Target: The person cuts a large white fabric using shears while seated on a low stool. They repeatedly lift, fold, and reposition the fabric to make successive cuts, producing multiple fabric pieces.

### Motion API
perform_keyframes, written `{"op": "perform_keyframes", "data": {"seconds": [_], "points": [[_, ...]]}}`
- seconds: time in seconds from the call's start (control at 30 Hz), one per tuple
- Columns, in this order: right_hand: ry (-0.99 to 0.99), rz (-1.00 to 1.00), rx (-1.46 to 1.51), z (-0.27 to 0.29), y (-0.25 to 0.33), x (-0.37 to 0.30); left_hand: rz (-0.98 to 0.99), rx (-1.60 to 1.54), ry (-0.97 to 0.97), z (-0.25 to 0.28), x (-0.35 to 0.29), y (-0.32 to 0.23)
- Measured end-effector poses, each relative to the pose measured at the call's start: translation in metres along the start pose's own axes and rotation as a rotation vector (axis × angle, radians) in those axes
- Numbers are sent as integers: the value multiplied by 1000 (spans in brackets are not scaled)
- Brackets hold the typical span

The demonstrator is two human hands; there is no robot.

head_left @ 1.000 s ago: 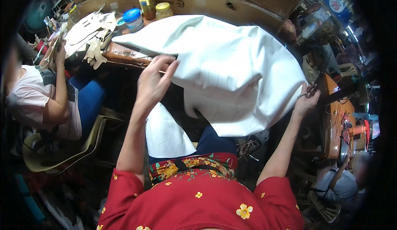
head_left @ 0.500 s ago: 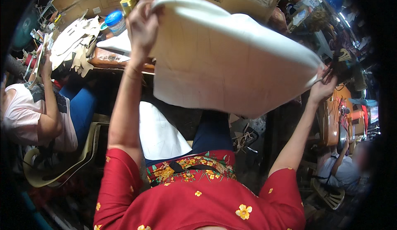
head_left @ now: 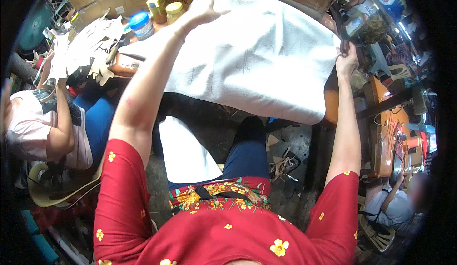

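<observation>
White sheet (head_left: 257, 65) — a large pale piece of stiff cloth or leather-like material with faint drawn lines — now lies spread over the front edge of the desk (head_left: 328, 103), its near edge hanging toward the person's lap. A second ago it was bunched and draped in the air; half a second ago it was lifted flat and held up. It has since come down and forward onto the desk, so the laying-out looks nearly done, with smoothing left.

Left hand (head_left: 204, 5) rests on the far top edge of the sheet, palm down, fingers curled over the material. Right hand (head_left: 346, 60) grips the sheet's right corner, fingers closed on the edge; the exact pinch is hard to tell.

Around it: a blue-lidded jar (head_left: 141, 24) and two yellow-lidded jars (head_left: 164, 9) stand at the desk's far left, beside a pile of cut white pieces (head_left: 90, 43). A second white piece (head_left: 183, 153) lies below, by the person's knees. Another person in a pale shirt (head_left: 33, 131) sits at left.
</observation>
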State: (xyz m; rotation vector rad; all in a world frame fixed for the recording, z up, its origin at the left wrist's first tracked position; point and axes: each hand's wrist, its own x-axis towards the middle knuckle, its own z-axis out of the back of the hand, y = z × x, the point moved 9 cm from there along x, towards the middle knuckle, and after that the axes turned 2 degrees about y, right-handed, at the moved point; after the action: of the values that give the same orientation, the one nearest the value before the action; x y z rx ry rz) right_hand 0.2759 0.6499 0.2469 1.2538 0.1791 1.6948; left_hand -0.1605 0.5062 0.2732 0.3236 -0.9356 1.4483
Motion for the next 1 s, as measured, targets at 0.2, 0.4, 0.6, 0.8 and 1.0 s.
{"op": "perform_keyframes", "data": {"seconds": [0.2, 0.4, 0.6, 0.8, 1.0], "points": [[37, -17, -125, 3, -26, -46, 226, -379, -97, 22, -161, -56], [82, -143, 54, 3, -42, -86, 1279, -942, -220, -22, -325, -60], [120, -235, -39, 5, -25, -107, 1284, -1346, -22, -49, -322, -62], [293, -349, 305, 19, -4, -148, 889, -1143, -606, 44, -284, 35], [429, -159, 234, 36, 48, -188, 1151, -1947, -270, 24, -298, 66]]}}
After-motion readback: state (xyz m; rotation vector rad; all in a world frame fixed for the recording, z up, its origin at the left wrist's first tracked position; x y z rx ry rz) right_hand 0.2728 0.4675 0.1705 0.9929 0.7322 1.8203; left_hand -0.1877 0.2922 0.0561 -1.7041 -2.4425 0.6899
